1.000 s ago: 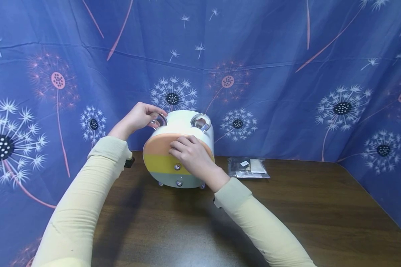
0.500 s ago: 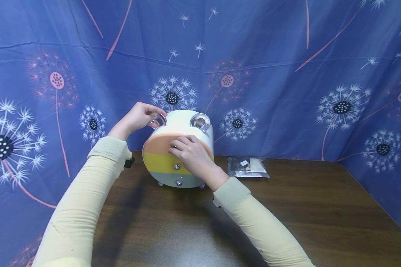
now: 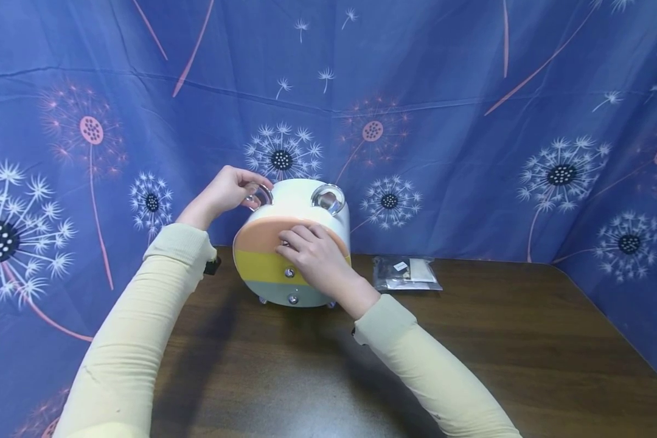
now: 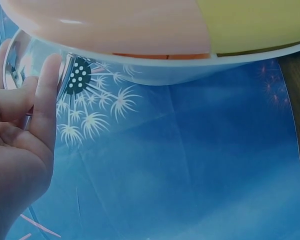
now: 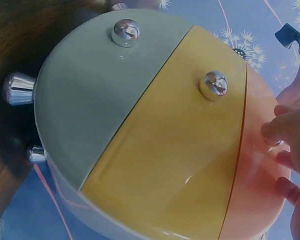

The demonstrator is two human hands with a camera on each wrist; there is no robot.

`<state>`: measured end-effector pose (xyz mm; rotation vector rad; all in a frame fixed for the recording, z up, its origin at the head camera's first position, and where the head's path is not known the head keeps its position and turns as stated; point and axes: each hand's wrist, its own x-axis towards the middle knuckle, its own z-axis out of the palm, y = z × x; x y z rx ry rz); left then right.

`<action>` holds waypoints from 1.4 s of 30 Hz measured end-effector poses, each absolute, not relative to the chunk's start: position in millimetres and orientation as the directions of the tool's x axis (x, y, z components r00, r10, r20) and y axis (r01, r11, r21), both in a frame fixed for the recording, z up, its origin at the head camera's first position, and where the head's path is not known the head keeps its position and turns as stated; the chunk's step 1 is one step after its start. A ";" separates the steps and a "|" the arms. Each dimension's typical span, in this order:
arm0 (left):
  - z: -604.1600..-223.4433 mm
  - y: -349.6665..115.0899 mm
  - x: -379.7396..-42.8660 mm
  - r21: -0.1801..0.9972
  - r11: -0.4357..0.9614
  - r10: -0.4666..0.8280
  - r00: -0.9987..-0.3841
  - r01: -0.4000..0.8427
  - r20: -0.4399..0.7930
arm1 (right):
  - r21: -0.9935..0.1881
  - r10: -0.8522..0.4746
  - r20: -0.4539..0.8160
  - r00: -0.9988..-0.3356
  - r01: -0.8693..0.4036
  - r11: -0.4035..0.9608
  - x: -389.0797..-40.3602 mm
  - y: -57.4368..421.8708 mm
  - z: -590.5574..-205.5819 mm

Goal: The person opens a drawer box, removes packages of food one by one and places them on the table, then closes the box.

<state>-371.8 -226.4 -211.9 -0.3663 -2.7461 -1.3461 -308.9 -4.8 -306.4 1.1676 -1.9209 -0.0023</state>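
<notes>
A round-fronted mini drawer chest [image 3: 306,198] stands on the table, its white body topped by two silver ear-like rings. Its front has a peach drawer [image 3: 257,234], a yellow drawer [image 3: 257,264] and a grey-green drawer [image 3: 274,293]. My left hand [image 3: 224,188] grips the left ring [image 4: 25,65], fingers passing around it. On the peach drawer, my right hand [image 3: 317,255] pinches the small silver knob [image 5: 272,142], mostly hidden by the fingertips. A thin orange strip shows along the peach drawer's edge in the left wrist view. The right ring [image 3: 328,199] is untouched.
A clear plastic packet [image 3: 405,275] with a white piece inside lies on the brown wooden table [image 3: 471,353], right of the chest. Close behind hangs a blue curtain [image 3: 443,152] with dandelion prints. Small silver feet [image 5: 20,89] lift the chest off the tabletop.
</notes>
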 end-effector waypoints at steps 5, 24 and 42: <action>-212.2 -225.7 -371.5 0.771 0.587 0.186 -0.967 0.249 0.171 | 0.414 -0.725 0.669 -0.164 -0.729 0.546 -306.4 0.7 -309.3; -212.4 -225.6 -369.6 0.766 0.592 0.186 -0.967 0.250 0.172 | 0.487 -0.778 0.620 -0.103 -0.727 0.485 -298.9 -0.1 -339.2; -211.7 -224.6 -369.7 0.782 0.579 0.174 -0.972 0.231 0.159 | 0.534 -0.804 0.578 -0.141 -0.680 0.503 -315.4 -2.8 -354.9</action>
